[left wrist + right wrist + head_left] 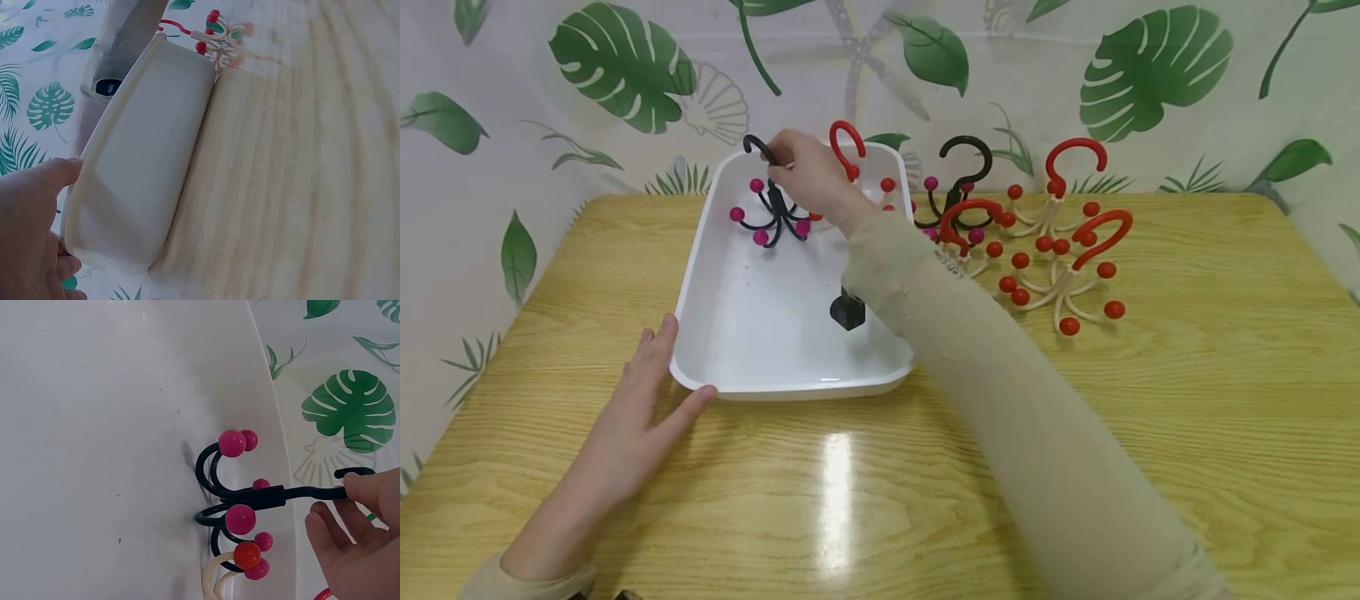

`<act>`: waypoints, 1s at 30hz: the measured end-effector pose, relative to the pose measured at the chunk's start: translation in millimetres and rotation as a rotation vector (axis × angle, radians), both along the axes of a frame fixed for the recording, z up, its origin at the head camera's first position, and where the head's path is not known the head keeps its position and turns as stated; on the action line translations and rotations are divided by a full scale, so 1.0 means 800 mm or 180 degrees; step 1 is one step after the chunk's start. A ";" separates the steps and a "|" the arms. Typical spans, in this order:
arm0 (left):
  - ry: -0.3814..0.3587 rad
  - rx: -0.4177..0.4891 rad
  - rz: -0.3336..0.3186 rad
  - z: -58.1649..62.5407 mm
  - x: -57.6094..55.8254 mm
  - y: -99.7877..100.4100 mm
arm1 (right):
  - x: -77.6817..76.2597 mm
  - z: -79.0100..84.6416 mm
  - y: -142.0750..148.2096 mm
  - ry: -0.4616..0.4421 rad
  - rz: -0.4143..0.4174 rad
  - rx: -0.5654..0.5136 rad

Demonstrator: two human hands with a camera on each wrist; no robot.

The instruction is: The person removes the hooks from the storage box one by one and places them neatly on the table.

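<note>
My right hand (812, 175) pinches the hook neck of a black multi-arm hanger (256, 497) tipped with pink balls. This hanger stands upright at the far left inside the white tray (797, 390), its curved arms down by the tray floor. Beside it in the tray, a second hanger shows its red hook (848, 137) and red balls, partly hidden behind my right hand and forearm. My left hand (632, 417) rests at the tray's near left corner, thumb against the near rim and fingers along the left side.
Right of the tray, another black hanger (955, 196) and three red-hooked hangers with cream arms (1063, 287) stand close together on the wooden table (1150, 467). A leaf-patterned cloth (820, 50) hangs behind. A black hexagonal piece (847, 310) shows below my right cuff, over the tray.
</note>
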State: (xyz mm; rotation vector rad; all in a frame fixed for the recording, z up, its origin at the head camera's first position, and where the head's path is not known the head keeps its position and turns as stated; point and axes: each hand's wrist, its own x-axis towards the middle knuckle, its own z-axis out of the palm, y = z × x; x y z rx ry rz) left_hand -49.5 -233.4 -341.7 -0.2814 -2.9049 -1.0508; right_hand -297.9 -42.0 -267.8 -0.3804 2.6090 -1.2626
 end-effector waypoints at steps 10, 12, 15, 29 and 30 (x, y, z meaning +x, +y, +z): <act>-0.0026 -0.0020 0.0020 -0.001 0.000 0.000 | 0.004 0.000 0.000 -0.0012 -0.0156 -0.0158; -0.0051 -0.0035 0.0039 -0.001 -0.001 0.000 | 0.005 0.001 0.000 -0.0027 -0.0192 -0.0241; -0.0076 -0.0054 0.0062 -0.001 -0.001 0.001 | 0.007 0.002 0.001 -0.0040 -0.0187 -0.0337; -0.0080 -0.0045 0.0050 0.000 0.001 0.001 | 0.033 0.032 0.018 0.0204 0.0051 -0.0758; -0.0087 -0.0047 0.0056 0.000 0.001 0.001 | 0.036 0.035 0.020 0.0192 0.0054 -0.0812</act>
